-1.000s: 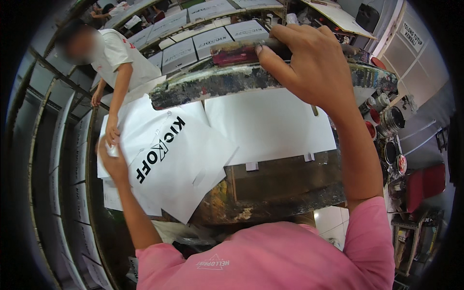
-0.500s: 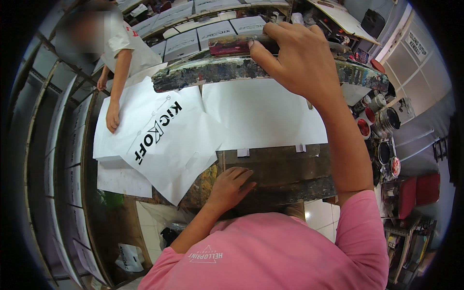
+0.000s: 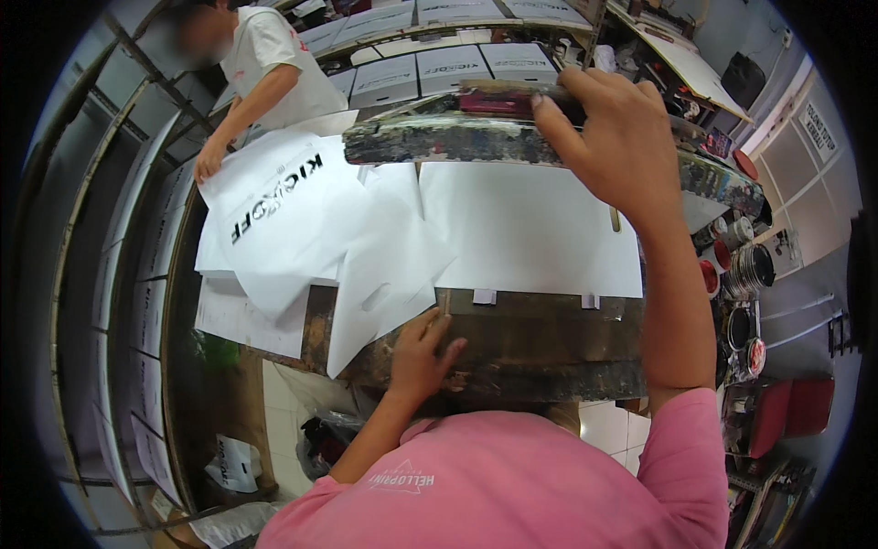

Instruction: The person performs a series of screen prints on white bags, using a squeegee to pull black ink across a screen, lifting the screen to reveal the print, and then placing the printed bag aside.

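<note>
My right hand [image 3: 615,137] grips the near edge of a raised, paint-crusted screen printing frame [image 3: 430,142]. Its thumb lies by a squeegee with a dark red handle [image 3: 494,104] on the frame. Below lies a blank white bag [image 3: 521,229] with a handle slot at its right end, flat on the dark printing table [image 3: 540,339]. My left hand [image 3: 421,357] rests open at the table's front edge, fingers apart, close to the corner of another white bag [image 3: 389,274]. To the left, a co-worker's hand [image 3: 210,157] holds a corner of a white bag with black print [image 3: 283,197].
The co-worker [image 3: 274,69] stands at the far left. Racks of printed bags [image 3: 151,311] line the left side, and more printed bags [image 3: 453,69] lie on shelves behind. Paint cans [image 3: 752,265] crowd the right, near red chairs [image 3: 809,407].
The co-worker's hand has gone to the printed bag's far left corner and lifts it leftward, baring the bag beneath. My left hand has turned slightly; my right hand keeps hold of the frame.
</note>
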A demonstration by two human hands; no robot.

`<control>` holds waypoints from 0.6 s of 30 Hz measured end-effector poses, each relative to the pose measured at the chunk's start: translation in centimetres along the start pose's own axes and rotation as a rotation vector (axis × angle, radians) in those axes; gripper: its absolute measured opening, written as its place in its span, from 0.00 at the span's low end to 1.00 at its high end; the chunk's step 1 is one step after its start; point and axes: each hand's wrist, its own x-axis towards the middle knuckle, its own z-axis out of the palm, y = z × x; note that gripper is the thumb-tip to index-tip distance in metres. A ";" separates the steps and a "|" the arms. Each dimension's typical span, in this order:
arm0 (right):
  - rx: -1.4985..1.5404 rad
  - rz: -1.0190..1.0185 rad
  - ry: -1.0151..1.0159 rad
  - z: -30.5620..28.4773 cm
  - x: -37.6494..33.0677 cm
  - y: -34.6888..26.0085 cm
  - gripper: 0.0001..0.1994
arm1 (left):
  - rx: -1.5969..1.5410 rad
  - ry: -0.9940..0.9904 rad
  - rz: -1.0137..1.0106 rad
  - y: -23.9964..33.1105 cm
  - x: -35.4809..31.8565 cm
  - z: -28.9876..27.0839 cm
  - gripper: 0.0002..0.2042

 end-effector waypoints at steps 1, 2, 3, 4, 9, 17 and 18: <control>-0.009 -0.002 0.000 -0.1 0.1 0.0 0.21 | -0.037 0.032 -0.065 -0.6 -0.1 -0.3 0.27; -0.016 -0.007 -0.003 -0.1 0.0 -0.1 0.21 | 0.079 0.157 -0.091 -1.5 -0.4 -0.6 0.26; -0.028 -0.004 -0.004 0.0 -0.1 0.0 0.21 | 0.197 0.275 -0.109 -2.7 -0.4 -1.1 0.26; -0.021 0.001 0.001 0.0 -0.2 0.1 0.21 | 0.316 0.391 -0.125 -3.7 -0.4 -1.6 0.25; -0.067 -0.005 -0.019 0.1 0.4 0.4 0.21 | 0.271 0.210 0.072 -6.5 0.4 -3.6 0.24; -0.012 -0.036 0.046 0.5 0.8 0.9 0.23 | 0.245 0.131 -0.080 -6.0 5.2 1.3 0.17; -0.008 -0.031 0.033 0.4 0.9 0.8 0.24 | 0.213 0.097 -0.112 -6.5 5.0 1.8 0.17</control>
